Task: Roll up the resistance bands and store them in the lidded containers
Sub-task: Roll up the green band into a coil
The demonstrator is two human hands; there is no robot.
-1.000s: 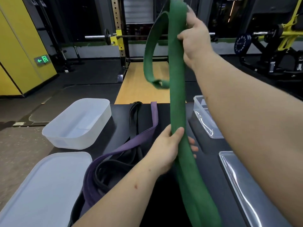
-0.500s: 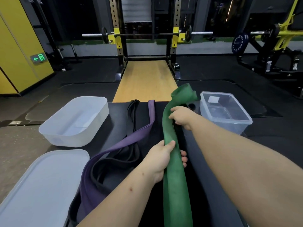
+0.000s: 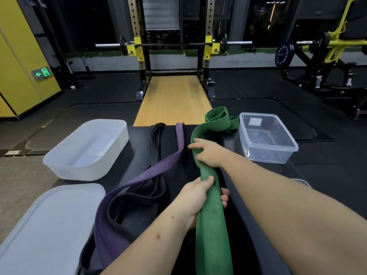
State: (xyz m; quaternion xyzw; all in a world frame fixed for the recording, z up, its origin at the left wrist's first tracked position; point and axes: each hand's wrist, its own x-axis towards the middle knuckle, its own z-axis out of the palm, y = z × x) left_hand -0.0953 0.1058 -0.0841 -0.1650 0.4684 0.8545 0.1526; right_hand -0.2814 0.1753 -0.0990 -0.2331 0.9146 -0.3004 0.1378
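Note:
A wide green resistance band [image 3: 213,219] runs lengthwise along the black table [image 3: 139,155]. Its far end lies folded in loose loops beside the clear container [image 3: 267,138]. My left hand [image 3: 198,199] grips the band near its middle, thumb on top. My right hand [image 3: 207,153] holds it a little farther away, fingers curled over its left edge. A purple band [image 3: 151,173] and a black band [image 3: 156,147] lie tangled to the left. A frosted white container [image 3: 87,149] stands open at the left, its lid [image 3: 47,227] flat in front of it.
The clear lid's corner [image 3: 301,182] peeks out behind my right forearm. Beyond the table's far edge are a wooden lifting platform [image 3: 172,100], a squat rack with a barbell [image 3: 174,44] and a weight machine [image 3: 327,56] at the right.
My right hand came down from high overhead to the table, laying the green band flat. The band's far end now lies folded by the clear container. My left hand kept its grip.

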